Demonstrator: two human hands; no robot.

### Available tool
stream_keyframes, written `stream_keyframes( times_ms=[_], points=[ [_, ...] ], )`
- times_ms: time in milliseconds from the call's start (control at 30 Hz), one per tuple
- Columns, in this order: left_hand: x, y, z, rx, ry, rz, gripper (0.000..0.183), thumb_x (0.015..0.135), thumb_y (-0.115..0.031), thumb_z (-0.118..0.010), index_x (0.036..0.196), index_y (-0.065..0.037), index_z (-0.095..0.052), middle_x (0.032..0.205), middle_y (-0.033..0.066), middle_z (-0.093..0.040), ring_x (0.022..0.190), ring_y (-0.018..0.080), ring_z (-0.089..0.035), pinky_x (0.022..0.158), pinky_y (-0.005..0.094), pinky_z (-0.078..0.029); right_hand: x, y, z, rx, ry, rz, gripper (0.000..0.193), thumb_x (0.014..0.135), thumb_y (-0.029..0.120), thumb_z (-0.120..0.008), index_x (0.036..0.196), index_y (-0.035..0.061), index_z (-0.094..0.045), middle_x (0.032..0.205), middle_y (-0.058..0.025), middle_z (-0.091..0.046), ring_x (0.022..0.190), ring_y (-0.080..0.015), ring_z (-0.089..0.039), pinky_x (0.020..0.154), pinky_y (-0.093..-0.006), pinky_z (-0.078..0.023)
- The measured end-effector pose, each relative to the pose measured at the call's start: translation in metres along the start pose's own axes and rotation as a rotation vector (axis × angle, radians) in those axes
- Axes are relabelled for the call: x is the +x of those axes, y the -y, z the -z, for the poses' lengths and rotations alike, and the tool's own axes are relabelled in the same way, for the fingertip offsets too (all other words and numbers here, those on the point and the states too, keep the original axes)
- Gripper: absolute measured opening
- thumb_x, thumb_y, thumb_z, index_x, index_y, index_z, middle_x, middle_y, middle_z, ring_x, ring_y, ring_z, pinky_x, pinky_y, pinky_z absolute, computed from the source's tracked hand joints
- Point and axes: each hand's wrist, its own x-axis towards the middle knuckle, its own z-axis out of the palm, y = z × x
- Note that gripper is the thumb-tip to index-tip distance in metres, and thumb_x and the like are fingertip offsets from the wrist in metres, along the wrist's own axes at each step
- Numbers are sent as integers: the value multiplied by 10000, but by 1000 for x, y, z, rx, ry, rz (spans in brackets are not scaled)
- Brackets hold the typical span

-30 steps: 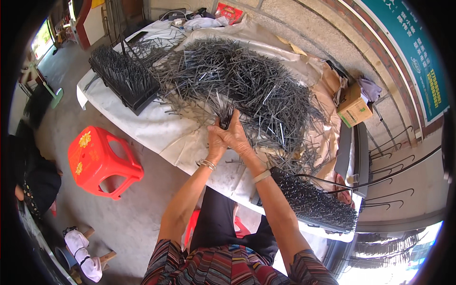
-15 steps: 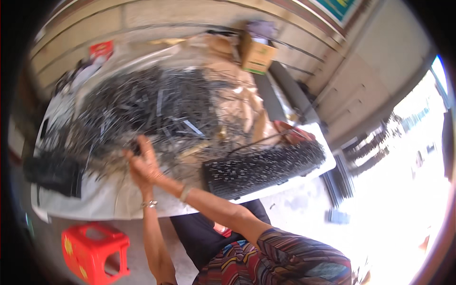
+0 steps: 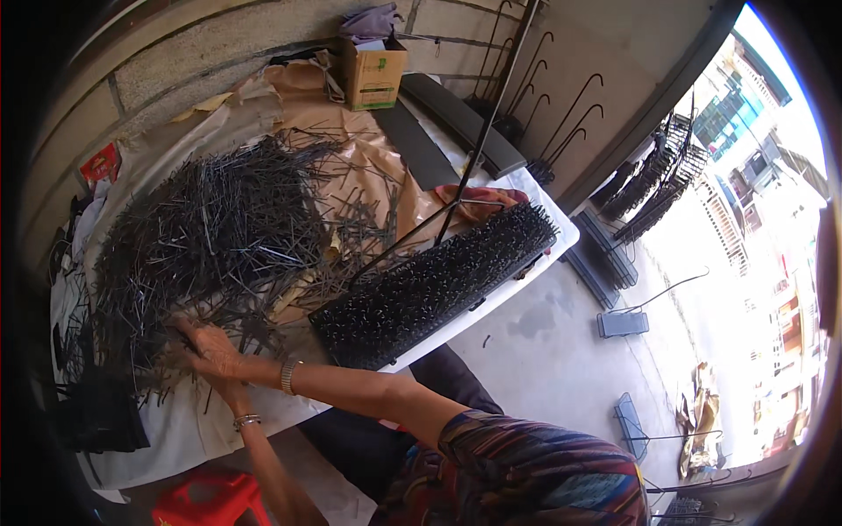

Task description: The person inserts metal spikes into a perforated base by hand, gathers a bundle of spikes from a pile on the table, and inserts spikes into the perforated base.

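Observation:
A loose heap of short thin black strips (image 3: 237, 210) spreads over paper on the table. At its near edge my two hands are close together, touching each other. My right hand (image 3: 217, 351), with a banded bracelet at the wrist, has its fingers curled in toward the strips; whatever lies in them is too small to make out. Mostly covered by it is my left hand (image 3: 230, 390), its fingers hidden. To the right of the hands lies a long black block (image 3: 438, 285), thickly set with upright black strips like bristles.
A dark box-shaped thing (image 3: 101, 412) sits at the table's left end. Metal rods (image 3: 465, 175) stand behind the bristly block, beside a reddish cloth (image 3: 482, 200). Farther back are grey panels (image 3: 460, 123) and a cardboard box (image 3: 375, 77). Below the table is a red stool (image 3: 210, 501).
The view has turned, so the table appears tilted and further left. My hands have come closer together, and the right fingers, spread before, are now curled in at the heap's near edge.

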Motion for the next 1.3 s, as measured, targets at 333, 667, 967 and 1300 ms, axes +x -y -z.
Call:
stream_keyframes(
  times_ms=[333,667,967,1300],
  points=[
    [15,41,17,360,-24,-82,508,931,-265,-591,1274,73,-430,1217,156,-536,1060,226,-561,907,340,-462,30,2,-14,-53,-104,99,298,968,227,-484,1052,-57,-457,836,-241,-578,753,-445,-553,748,-516,-414],
    [9,-50,3,-18,-15,218,555,862,-232,-690,1212,157,-504,1192,164,-587,998,194,-573,826,324,-483,77,34,24,221,-708,300,152,979,106,-487,1033,-25,-434,805,-217,-547,723,-414,-550,609,-448,-421],
    [-14,-91,-20,-314,-74,273,523,906,-228,-637,1272,114,-486,1273,160,-533,1087,214,-552,919,357,-472,20,-46,-11,281,-343,-12,203,985,203,-490,931,8,-471,788,-194,-539,723,-361,-538,641,-430,-425],
    [-12,-46,-3,-158,51,155,492,937,-192,-583,1291,114,-432,1284,153,-519,1130,220,-529,978,333,-414,-1,-36,-4,574,-84,-50,318,1012,277,-471,915,-21,-527,771,-83,-503,736,-160,-455,706,-327,-410]
  ],
)
